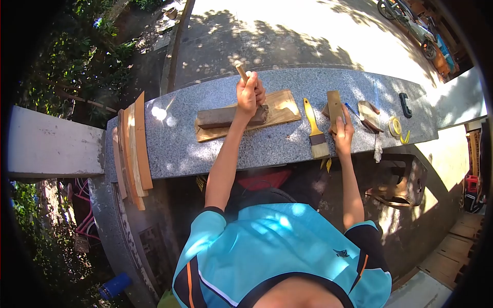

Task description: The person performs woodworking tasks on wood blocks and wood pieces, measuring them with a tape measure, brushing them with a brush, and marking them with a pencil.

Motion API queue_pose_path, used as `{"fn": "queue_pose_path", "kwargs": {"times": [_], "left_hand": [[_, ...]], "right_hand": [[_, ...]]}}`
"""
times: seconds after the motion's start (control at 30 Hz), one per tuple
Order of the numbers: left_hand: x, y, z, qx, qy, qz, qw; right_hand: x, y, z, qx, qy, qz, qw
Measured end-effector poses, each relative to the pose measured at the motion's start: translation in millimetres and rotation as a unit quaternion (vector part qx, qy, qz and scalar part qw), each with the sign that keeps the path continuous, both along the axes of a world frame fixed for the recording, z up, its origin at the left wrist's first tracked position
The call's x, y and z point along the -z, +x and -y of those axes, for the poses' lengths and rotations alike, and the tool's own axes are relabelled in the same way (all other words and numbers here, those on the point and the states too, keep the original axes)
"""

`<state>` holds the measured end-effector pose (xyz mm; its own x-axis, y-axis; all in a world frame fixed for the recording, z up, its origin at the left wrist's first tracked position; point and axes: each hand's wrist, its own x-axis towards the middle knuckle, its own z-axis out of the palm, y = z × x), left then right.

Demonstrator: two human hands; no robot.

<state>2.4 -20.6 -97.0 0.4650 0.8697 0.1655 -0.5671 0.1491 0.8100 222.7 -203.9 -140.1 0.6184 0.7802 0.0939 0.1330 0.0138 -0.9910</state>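
Brown wood makes up the narrow block (334, 105) in the right hand (343, 134), its long axis running close to twelve-to-six; the fingers are clamped on its near end and right side, thumb on top. The left hand (250, 95) has its fingers wrapped tight around a stick (241, 72), whose exposed end points to eleven o'clock; its lower end is hidden. Directly beneath that hand is the right end of a dark block (218, 118), lying nearly nine-to-three on a paler board (288, 105). From the right hand, the dark block lies towards nine o'clock, so the left hand is by far the nearer. Between the board and the narrow block is a brush (316, 134), bristles towards six. Further out on the bench (190, 159), tape (394, 126) sits at three o'clock from the right hand and wooden strips (139, 138) at nine.
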Motion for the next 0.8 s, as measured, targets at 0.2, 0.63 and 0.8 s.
{"fn": "queue_pose_path", "kwargs": {"times": [0.2,0.63,0.8], "left_hand": [[2,2,0,-0.002,0.006,-0.011,1.000],[1,4,2,-0.003,0.019,-0.027,0.999],[2,4,11,-0.002,0.086,-0.054,0.995]], "right_hand": [[-2,-1,0,0.005,-0.004,-0.007,1.000],[-3,-3,-1,0.002,-0.018,0.018,1.000],[-2,-7,-5,0.013,0.041,0.109,0.993]]}}
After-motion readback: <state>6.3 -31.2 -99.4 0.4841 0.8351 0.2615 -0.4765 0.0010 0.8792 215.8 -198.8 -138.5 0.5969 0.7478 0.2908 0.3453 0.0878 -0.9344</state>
